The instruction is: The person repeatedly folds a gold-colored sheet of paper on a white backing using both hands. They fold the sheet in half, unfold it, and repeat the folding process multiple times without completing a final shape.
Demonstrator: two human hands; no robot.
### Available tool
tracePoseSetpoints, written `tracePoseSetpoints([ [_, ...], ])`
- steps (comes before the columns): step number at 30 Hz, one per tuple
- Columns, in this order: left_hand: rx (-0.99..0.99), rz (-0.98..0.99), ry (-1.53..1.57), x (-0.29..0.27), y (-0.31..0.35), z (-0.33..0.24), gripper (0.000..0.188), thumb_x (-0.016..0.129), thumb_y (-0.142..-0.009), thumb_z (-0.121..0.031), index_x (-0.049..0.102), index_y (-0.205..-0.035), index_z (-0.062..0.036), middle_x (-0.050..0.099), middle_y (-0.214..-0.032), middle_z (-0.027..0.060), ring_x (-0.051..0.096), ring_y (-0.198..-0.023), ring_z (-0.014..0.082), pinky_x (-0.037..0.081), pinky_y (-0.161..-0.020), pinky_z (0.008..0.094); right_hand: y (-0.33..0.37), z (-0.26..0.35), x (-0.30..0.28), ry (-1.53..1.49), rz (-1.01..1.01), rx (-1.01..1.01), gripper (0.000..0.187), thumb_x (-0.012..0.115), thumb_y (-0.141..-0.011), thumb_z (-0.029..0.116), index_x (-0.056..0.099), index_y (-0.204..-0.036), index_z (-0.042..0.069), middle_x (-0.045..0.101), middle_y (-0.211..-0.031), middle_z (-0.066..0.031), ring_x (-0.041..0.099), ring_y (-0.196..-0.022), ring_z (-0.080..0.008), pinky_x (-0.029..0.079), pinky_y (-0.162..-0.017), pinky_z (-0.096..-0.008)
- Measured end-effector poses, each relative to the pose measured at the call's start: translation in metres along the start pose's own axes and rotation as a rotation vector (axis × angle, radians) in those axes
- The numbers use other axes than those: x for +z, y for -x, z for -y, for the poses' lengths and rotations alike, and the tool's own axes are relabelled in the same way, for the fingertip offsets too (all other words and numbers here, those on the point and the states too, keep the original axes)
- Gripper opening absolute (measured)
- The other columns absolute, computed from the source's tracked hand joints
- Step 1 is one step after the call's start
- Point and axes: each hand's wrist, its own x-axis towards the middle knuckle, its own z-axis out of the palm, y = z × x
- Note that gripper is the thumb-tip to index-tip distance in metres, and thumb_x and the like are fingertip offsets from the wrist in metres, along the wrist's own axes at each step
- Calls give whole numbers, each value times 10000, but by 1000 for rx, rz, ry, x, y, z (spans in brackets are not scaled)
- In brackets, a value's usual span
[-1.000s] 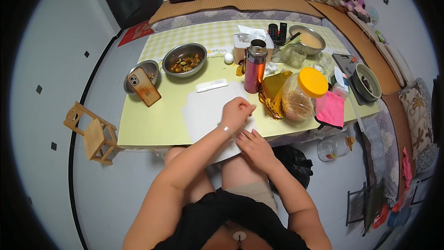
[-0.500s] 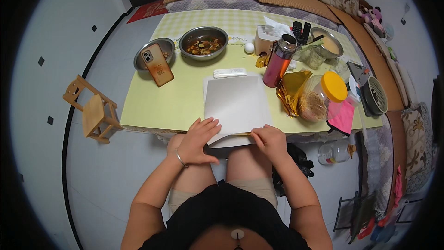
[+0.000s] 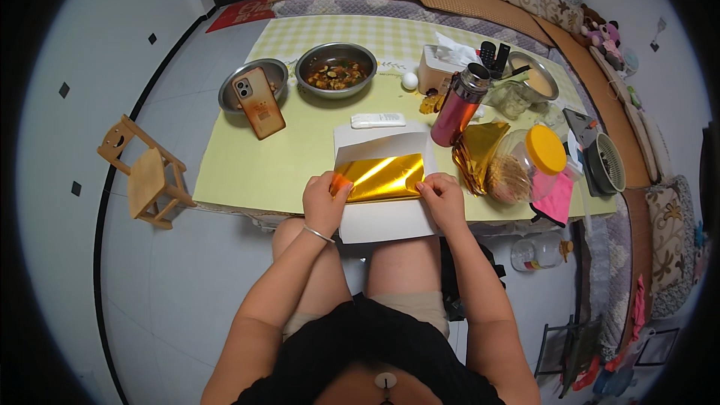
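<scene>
A sheet of gold foil paper (image 3: 382, 176) with a white back is bent over in front of me, its shiny gold side showing across the middle. My left hand (image 3: 326, 199) pinches its left edge between thumb and fingers. At the opposite edge my right hand (image 3: 441, 196) grips it the same way. Beneath lie white sheets (image 3: 386, 223), which reach past the table's front edge over my lap. A white wrapped stick-like packet (image 3: 377, 121) rests just beyond the paper. Folded gold foil pieces (image 3: 478, 151) stand in a pile to the right.
Right of the papers are a pink-orange thermos (image 3: 459, 105), a clear jar with a yellow lid (image 3: 541, 151) and a pink cloth (image 3: 553, 199). A phone (image 3: 259, 105) leans on a metal bowl (image 3: 279, 75); another bowl (image 3: 335, 70) holds food in liquid. A small wooden chair (image 3: 154, 172) stands left.
The sheet's near edge has been lifted and turned away from me, bringing its gold side into view. My left hand has gone from lying flat to pinching the edge; both hands moved farther from me.
</scene>
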Motion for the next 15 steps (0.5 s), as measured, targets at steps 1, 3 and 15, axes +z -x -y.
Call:
tracePoseSetpoints([
  [1,-28,-16,-49,3,-2,3,339,787,-848,-226,703,-1109,-27,697,-898,163,613,-850,339,502,-773,439,0,1,3,40,-22,3,163,766,-838,132,696,-750,13,696,-928,-103,600,-974,-291,474,-894,-386],
  [3,18,-36,-30,6,-4,3,451,795,-842,-237,654,-1210,-16,691,-920,184,624,-874,355,509,-780,453,2,2,9,120,-65,13,180,765,-832,134,684,-721,17,687,-951,-107,592,-990,-294,472,-900,-392],
  [15,115,-71,-217,10,-12,0,629,810,-823,-249,573,-1329,39,683,-858,209,641,-820,384,525,-747,466,6,6,17,241,-175,-56,238,742,-791,93,586,-631,11,655,-990,-155,588,-977,-338,485,-869,-414],
])
